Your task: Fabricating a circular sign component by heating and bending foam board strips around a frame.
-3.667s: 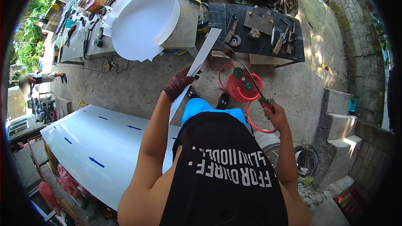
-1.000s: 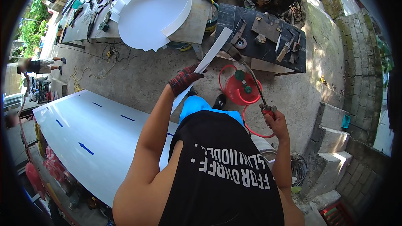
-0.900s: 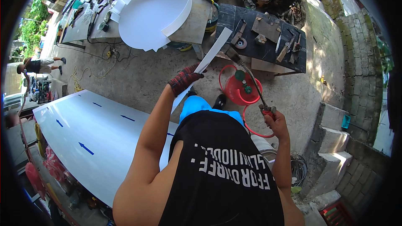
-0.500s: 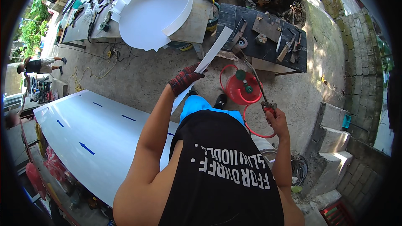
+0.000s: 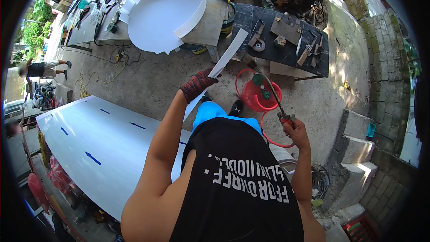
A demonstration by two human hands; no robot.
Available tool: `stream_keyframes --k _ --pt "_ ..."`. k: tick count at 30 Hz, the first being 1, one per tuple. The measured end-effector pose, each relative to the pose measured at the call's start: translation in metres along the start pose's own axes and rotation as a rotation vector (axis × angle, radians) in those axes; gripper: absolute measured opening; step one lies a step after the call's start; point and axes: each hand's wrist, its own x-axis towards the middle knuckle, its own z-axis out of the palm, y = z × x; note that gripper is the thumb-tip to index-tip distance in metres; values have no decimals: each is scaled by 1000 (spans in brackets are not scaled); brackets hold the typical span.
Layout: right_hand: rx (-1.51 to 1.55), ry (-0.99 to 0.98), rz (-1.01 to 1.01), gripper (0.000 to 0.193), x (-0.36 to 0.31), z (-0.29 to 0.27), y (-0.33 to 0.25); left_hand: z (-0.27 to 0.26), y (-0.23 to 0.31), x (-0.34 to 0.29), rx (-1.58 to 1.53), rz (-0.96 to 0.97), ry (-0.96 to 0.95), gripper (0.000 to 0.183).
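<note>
My left hand (image 5: 199, 84), in a dark red and black checked glove, is closed around a long white strip (image 5: 229, 54). The strip slants up to the right, its upper end in front of the dark table. With my right hand (image 5: 295, 131), which is bare, I grip a gas torch (image 5: 278, 100) by its red handle. The torch's thin metal tube points up and left, and its burner end is hard to make out against the dark things behind. A red hose (image 5: 272, 141) loops below the torch toward a red gas cylinder (image 5: 257, 101) with a green regulator.
A large white sheet with blue arrows (image 5: 116, 143) lies at the left. On the far workbench (image 5: 204, 31) rests a white round shape (image 5: 163, 18) with a raised rim. A dark table (image 5: 244, 18) holds tools. Concrete steps (image 5: 358, 148) stand right. Another person (image 5: 42, 69) is far left.
The torch has swung slightly, its burner end dropping away from the dark table's edge. My left hand and the strip stay nearly still. The person at far left has shifted a little.
</note>
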Motion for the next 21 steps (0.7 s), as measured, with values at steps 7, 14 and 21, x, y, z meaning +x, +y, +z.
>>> stream_keyframes --k 7,14,21 --pt "14 75 82 30 6 -1 8 1 -8 2 -46 36 -12 60" --pt "-12 59 66 27 4 -4 1 -1 -11 2 -35 19 -10 58" --pt "-34 86 66 28 12 0 -3 1 -11 3 -7 14 6 56"
